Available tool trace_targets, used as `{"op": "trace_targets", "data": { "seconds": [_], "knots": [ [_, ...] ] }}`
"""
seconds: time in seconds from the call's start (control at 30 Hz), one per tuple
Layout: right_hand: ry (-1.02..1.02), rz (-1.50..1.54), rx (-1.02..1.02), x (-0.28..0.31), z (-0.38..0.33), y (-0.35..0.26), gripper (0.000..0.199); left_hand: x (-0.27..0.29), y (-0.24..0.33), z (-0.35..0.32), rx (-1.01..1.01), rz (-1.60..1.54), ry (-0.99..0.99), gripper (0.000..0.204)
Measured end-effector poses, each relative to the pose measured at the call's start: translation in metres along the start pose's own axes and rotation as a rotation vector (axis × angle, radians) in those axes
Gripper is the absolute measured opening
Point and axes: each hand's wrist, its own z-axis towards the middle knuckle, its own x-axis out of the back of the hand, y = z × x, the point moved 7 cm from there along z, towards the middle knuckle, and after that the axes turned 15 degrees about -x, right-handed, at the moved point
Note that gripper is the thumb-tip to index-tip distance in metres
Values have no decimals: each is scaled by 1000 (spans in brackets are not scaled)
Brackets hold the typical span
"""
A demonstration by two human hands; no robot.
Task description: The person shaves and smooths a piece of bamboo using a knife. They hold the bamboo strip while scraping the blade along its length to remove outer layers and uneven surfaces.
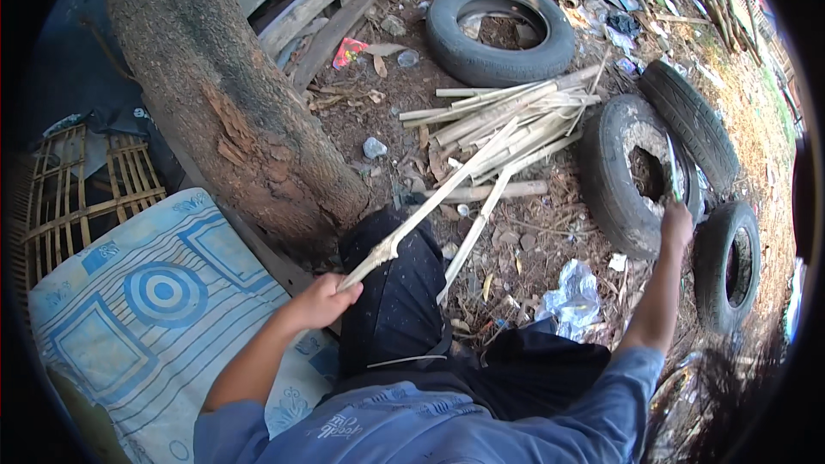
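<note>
Left hand (322, 301) has a closed grip on the near end of a split bamboo strip (438, 198) slanting across the knee (391, 292) toward the bamboo pile (507, 125), steadying it, while right hand (676, 225) clenches a raised knife (674, 170) over the tyre (623, 176), blade clear.

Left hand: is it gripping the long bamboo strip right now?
Yes, the left hand is closed around the near end of the bamboo strip, which slants up toward the bamboo pile.

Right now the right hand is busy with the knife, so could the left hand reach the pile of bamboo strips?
Probably not: the left hand is shut on a bamboo strip, and the pile lies well beyond it.
</note>
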Motion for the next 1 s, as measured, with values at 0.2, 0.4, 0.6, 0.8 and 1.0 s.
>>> {"op": "trace_targets", "data": {
  "seconds": [0.2,0.4,0.6,0.8,1.0],
  "knots": [
    [-14,108,329,0,-82,14,49,12,15,14,71,20,-67,39],
    [-440,689,408,-2,-218,-86,38,0,22,19,41,79,10,39],
    [-568,607,832,28,-362,-188,37,-10,51,14,10,292,222,36],
    [-439,511,1092,4,-385,-198,43,-16,63,13,-113,558,284,43],
    [-289,159,407,-65,-198,-165,57,-19,52,8,-115,605,330,32]
  ]
}}
